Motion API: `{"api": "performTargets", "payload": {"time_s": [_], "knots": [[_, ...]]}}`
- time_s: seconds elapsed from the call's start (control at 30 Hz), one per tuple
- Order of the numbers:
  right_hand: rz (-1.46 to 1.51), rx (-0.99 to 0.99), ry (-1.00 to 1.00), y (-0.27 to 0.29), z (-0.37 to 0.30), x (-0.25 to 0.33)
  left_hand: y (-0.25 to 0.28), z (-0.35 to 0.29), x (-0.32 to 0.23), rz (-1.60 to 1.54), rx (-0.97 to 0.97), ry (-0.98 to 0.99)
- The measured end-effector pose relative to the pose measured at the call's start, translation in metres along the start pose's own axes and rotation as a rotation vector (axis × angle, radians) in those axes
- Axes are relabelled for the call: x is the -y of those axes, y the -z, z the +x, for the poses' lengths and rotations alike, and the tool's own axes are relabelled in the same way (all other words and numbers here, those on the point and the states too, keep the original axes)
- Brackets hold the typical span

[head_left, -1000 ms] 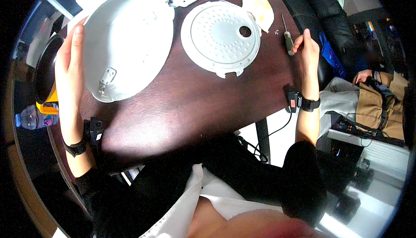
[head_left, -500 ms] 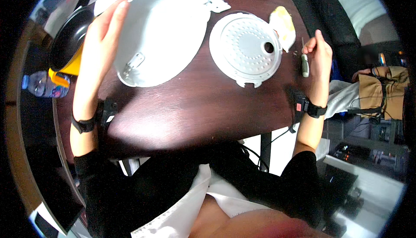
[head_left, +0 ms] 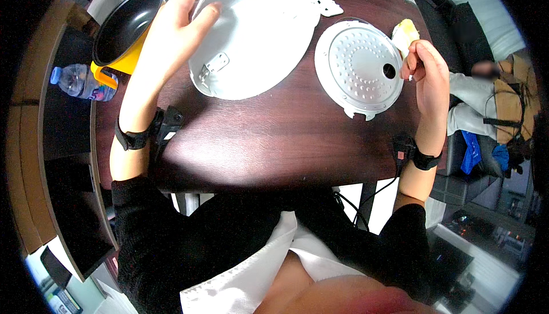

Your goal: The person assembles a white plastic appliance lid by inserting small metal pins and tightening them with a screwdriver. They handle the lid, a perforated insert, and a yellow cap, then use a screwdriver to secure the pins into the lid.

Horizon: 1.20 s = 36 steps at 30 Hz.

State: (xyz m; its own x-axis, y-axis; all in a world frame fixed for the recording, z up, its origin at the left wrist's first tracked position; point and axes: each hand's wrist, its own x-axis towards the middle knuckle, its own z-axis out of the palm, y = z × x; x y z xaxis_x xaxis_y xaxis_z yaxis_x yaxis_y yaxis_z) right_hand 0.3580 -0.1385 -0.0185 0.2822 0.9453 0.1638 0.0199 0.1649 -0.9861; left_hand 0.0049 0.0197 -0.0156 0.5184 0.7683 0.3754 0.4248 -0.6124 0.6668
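My left hand (head_left: 180, 31) is closed on the left edge of a large white oval lid shell (head_left: 257, 34), thumb on its inner face and fingers around the rim. The shell is tilted and has a small metal bracket near its lower end. To its right lies a grey round inner lid plate (head_left: 360, 68) with raised dimples and a dark hole. Right of the plate, my right hand (head_left: 429, 77) has its fingers bent together, with their tips near the plate's edge. Whatever they hold, if anything, is hidden. A crumpled white-and-yellow wrapper (head_left: 405, 33) lies just beyond that hand.
A yellow pot with a black inside (head_left: 128, 25) stands at the far left, beside a clear plastic bottle (head_left: 80, 81). The dark wooden table (head_left: 274, 137) has its front edge close to my lap. Another person's light trousers (head_left: 466, 105) show at the right.
The view has shifted, so the table things sit further right in it. My right fingers have curled in, and the screwdriver seen beside that hand no longer shows. My left hand keeps the shell.
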Motion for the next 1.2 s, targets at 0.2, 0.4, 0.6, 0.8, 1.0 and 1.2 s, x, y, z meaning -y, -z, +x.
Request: {"api": "performTargets", "payload": {"time_s": [0.2,0.4,0.6,0.8,1.0,1.2], "knots": [[0.762,0.275,-0.192,0.014,-0.012,0.008,0.007,0.003,0.018,-0.012,0.052,-0.043],[0.605,0.043,-0.225,0.038,-0.019,-0.015,0.007,-0.001,0.011,0.065,0.058,-0.023],[0.175,-0.083,-0.230,0.043,-0.044,-0.036,-0.006,-0.002,0.001,-0.082,0.075,0.019],[-0.461,-0.040,-0.182,0.068,-0.053,-0.064,-0.021,-0.001,0.007,-0.251,0.187,0.238],[-0.621,-0.131,-0.173,0.090,-0.054,-0.070,-0.017,0.006,0.037,0.049,0.326,0.186],[-0.715,-0.123,-0.190,0.100,-0.052,-0.082,-0.015,-0.001,0.044,0.252,0.332,0.066]]}}
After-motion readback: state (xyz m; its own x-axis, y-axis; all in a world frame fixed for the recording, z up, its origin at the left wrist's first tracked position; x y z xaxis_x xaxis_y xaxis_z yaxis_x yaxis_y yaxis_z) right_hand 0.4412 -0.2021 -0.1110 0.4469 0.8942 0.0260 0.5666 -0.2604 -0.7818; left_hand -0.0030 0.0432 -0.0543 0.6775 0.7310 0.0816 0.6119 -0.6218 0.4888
